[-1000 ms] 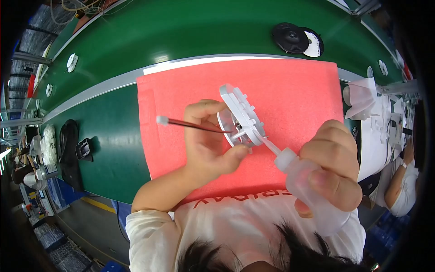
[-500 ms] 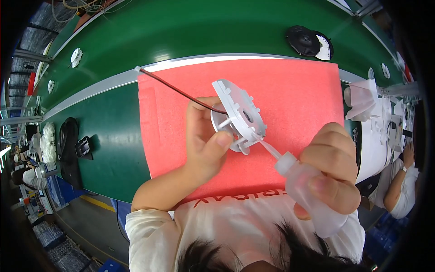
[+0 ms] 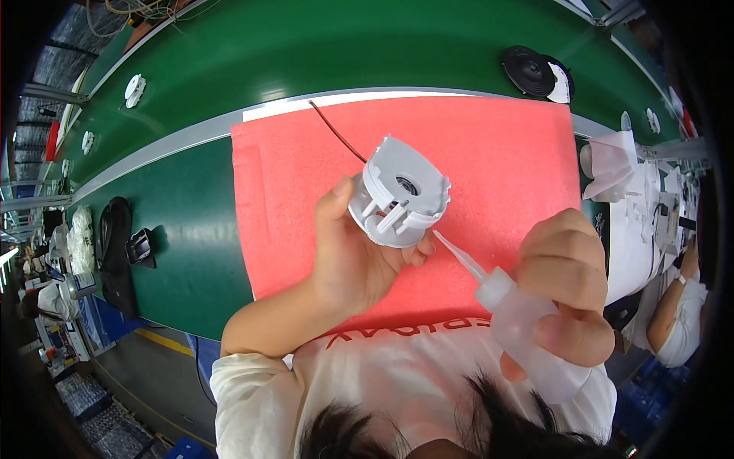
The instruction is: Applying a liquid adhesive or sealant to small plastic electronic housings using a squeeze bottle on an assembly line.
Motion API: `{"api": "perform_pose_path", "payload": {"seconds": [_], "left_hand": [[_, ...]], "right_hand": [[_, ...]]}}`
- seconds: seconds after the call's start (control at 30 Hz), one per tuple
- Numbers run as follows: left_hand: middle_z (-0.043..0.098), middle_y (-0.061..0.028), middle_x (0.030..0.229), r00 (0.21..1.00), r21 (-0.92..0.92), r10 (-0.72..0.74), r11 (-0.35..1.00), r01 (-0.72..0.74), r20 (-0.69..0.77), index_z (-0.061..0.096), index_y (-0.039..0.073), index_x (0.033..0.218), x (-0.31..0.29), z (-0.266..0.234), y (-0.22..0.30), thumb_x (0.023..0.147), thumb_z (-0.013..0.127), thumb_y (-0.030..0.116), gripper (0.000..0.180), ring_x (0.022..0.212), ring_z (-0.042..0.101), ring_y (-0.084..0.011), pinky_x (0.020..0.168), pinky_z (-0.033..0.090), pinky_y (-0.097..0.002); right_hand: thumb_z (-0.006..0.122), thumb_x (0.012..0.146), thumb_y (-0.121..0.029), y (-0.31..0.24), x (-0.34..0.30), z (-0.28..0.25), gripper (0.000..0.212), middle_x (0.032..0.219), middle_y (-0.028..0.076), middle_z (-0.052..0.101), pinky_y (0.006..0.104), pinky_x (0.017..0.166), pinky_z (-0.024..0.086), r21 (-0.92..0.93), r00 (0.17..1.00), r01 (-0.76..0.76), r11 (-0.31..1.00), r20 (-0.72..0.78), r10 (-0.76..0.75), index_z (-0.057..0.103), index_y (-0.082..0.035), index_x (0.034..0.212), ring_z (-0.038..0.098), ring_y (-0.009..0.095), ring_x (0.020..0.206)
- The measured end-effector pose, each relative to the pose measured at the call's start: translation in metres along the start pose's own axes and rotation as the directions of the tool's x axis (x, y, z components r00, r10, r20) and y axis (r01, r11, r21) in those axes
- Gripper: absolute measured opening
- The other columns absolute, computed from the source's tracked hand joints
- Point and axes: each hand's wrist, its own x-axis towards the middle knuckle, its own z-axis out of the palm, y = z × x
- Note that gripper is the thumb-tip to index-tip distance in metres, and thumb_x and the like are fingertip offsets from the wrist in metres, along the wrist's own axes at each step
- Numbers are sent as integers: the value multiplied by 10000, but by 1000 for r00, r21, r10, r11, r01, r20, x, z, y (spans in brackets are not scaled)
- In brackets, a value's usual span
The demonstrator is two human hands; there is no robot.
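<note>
The white part [image 3: 407,163] is gripped in the L hand [image 3: 344,256], w/ fingers showing at its left side and under its lower edge. The squeeze bottle [image 3: 527,329] is clasped in the R hand [image 3: 567,275]; how hard it's being squeezed can't be told. Its nozzle [image 3: 462,258] is aimed up-left, w/ the tip just beside the part's lower right edge, near the L fingertips; no contact can be made out.

Vs. half a sec ago, the part has been turned: its broad face w/ the dark round centre is now shown to the cam, and the nozzle tip, then held at its edge, is now seen just clear. From that, work at that edge is judged paused for the moment, w/ a diff. side presented. The thin wire [image 3: 336,131] has been swung too, now run from the part's upper left toward the mat's far edge; its plug can't be made out.

The part is held above the pink mat [image 3: 505,161]. Beyond, on the green belt [image 3: 344,46], the black discs [image 3: 530,70] have been carried slightly right, as have the small white pieces [image 3: 135,90] at far left. At far right, a co-worker's white sleeve [image 3: 679,343] is seen.
</note>
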Motion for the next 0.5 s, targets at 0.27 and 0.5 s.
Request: {"api": "perform_pose_path", "payload": {"seconds": [0.27,0.5], "left_hand": [[620,-121,859,998,-63,-57,996,58,11,531,5,1016,-16,-2,8,808,367,606,657,667,621,-210,560,503,-295],[615,-119,848,991,-108,-79,990,91,111,533,4,1010,-22,-6,14,812,351,608,661,680,613,-214,555,501,-294]], "right_hand": [[565,809,-449,-6,9,16,426,770,95,493,302,445,314,-16,1000,-12,1000,-15,12,379,-135,1029,432,189,532],[552,819,-438,-10,15,18,403,770,93,496,303,448,315,-18,998,-59,998,18,59,371,-142,1024,437,192,535]]}}
